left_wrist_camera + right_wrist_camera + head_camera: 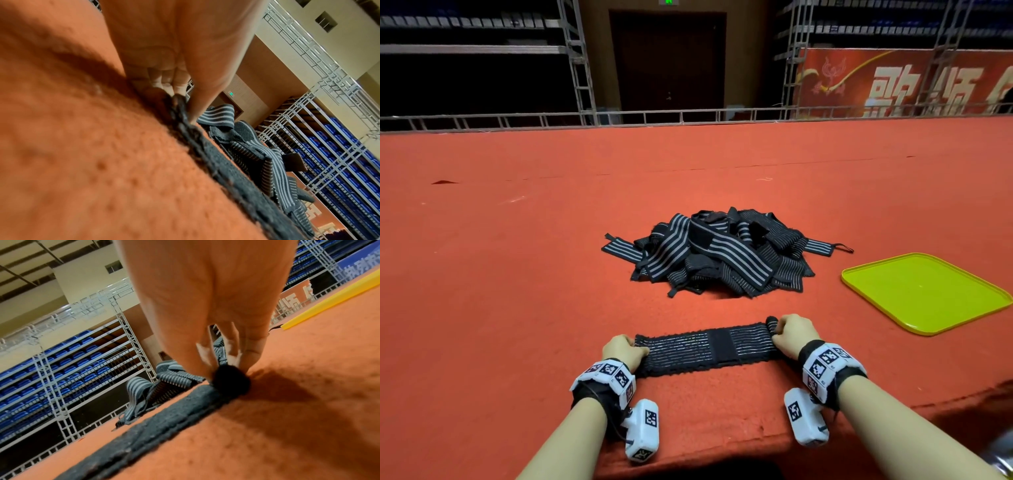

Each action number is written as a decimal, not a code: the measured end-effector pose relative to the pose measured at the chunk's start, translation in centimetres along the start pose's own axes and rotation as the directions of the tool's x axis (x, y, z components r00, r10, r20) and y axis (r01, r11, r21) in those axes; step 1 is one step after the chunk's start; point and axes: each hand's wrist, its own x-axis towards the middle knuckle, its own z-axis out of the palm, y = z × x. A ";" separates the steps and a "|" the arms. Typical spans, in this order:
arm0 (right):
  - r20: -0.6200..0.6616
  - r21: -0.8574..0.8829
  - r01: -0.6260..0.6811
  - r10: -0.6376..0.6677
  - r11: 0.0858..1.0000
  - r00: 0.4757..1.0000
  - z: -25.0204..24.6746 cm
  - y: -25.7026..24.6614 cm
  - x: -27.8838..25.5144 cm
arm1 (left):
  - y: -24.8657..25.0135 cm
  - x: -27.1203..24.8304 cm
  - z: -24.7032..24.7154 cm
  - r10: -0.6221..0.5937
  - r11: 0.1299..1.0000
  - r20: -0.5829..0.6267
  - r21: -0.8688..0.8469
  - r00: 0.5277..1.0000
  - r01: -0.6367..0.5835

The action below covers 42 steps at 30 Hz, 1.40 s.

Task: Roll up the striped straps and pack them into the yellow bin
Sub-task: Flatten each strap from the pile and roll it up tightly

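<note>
Red carpet (517, 274) covers a wide platform edged by metal railing, with blue seating seen in the wrist views. One striped strap (709, 346) is stretched flat near the front edge; its left end is pinched by the left hand (621, 349), while its right end, rolled into a small coil, is gripped by the curled fingers of the right hand (796, 334). One pile of straps (715, 253), too tangled to be counted, lies beyond, and one yellow bin (924, 291) sits to the right, holding nothing.

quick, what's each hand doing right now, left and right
Left hand: pinching the left end of the flat strap.
Right hand: fingers curled on the strap's right end, where a small roll has started.
</note>
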 end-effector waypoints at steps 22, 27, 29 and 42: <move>0.003 0.135 -0.195 0.197 0.971 0.980 0.0 -1.5 0.2 | -1.2 0.1 0.0 -0.036 0.988 0.005 -0.153 0.999 0.036; 0.036 0.022 -0.182 0.181 0.983 0.983 -0.1 -2.1 0.4 | -1.3 0.1 0.2 -0.036 0.986 -0.007 -0.166 0.999 0.035; 0.020 0.018 -0.159 0.158 0.987 0.987 0.5 -2.4 0.3 | -1.3 0.1 0.2 -0.039 0.983 -0.002 -0.177 0.999 0.038; 0.011 0.032 -0.055 0.055 0.998 0.998 0.7 -2.7 0.1 | -1.5 0.2 -0.2 -0.030 0.981 0.018 -0.189 0.999 0.033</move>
